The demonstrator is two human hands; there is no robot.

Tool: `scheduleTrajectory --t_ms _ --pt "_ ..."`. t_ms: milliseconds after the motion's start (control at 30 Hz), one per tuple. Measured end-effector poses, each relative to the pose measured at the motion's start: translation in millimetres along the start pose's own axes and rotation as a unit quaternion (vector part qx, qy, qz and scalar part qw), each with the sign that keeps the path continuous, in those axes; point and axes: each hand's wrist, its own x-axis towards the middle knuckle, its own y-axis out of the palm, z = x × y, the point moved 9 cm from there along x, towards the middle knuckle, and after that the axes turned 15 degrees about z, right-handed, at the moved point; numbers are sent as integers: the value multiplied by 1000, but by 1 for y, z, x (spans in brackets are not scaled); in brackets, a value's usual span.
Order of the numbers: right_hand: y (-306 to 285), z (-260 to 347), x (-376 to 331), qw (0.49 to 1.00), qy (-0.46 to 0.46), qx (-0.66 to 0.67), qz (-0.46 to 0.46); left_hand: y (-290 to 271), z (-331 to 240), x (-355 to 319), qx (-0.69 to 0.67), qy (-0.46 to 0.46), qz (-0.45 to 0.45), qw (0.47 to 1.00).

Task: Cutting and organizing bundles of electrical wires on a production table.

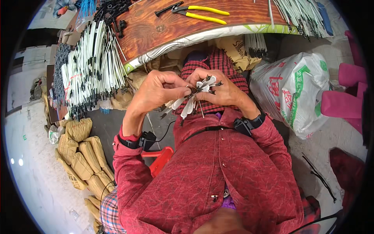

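Observation:
Over my lap, my right hand (221,91) is closed around a bundle of white rods with black tips (188,108), seen nearly end-on. Its ends fan out on both sides of the fingers. My left hand (161,93) meets it from the left, thumb and forefinger pinched together at the middle of the bundle. Something thin and dark shows at those fingertips, too small to name. Both wrists wear a black strapped device, the left one (147,140) with a cable.
Ahead, a wooden table (150,33) bears yellow-handled pliers (206,13). White black-tipped rods (89,66) are heaped at its left, more (298,15) at its right. A white plastic sack (294,91) stands right; brown paper packages (83,156) lie left, near a red stool (160,162).

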Motion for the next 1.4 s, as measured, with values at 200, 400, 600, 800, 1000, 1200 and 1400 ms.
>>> scheduleTrajectory --t_ms 200,400,600,800,1000,1200,1400 --pt "1 3 -1 1000 -10 -10 19 4 13 3 -68 27 0 997" --pt "5 8 -3 998 -51 -30 7 7 8 2 -9 37 1 999" --pt "7 8 -6 998 -39 -33 27 14 25 -1 -106 -35 21 994" --pt "4 8 -4 998 -54 -30 31 16 14 -9 -53 9 36 998" --pt "5 3 -4 998 -16 -22 50 15 -4 -12 44 51 46 997" --pt "2 -2 -4 999 -10 -10 36 12 -9 -6 93 73 40 992" --pt "-1 -6 -4 1000 8 10 26 9 -27 1 247 131 35 960"
